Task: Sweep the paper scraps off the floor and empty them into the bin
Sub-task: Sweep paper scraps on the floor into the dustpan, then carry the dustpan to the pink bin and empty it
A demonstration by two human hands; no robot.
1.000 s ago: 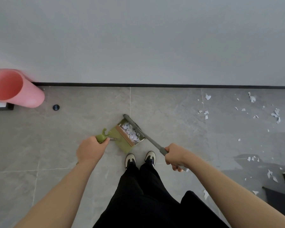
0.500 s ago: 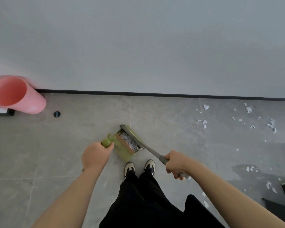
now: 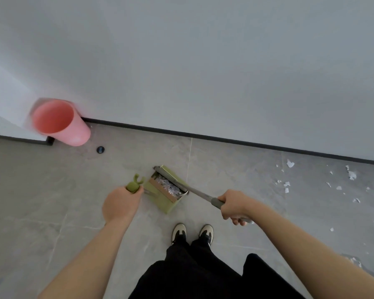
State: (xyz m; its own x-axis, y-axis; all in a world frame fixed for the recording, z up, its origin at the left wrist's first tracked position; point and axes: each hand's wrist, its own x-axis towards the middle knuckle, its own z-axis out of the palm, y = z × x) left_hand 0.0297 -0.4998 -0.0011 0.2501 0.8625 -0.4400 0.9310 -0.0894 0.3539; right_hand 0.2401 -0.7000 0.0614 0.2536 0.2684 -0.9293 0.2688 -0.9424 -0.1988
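Head view, round pink bin (image 3: pixel 62 123), boxy green dustpan (image 3: pixel 164 197)

Pink bin (image 3: pixel 61 124) up at ten o'clock, olive-green dustpan (image 3: pixel 164 199) dead centre holding white paper scraps (image 3: pixel 170 187), more white scraps (image 3: pixel 352 175) at three o'clock on grey floor tiles (image 3: pixel 52 190), black-and-cream shoes (image 3: pixel 192 233) at six.

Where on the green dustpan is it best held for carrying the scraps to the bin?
By the rounded knob topping its handle, gripped from above, as the left hand does: the upright handle keeps the dustpan hanging level, with the paper scraps inside.
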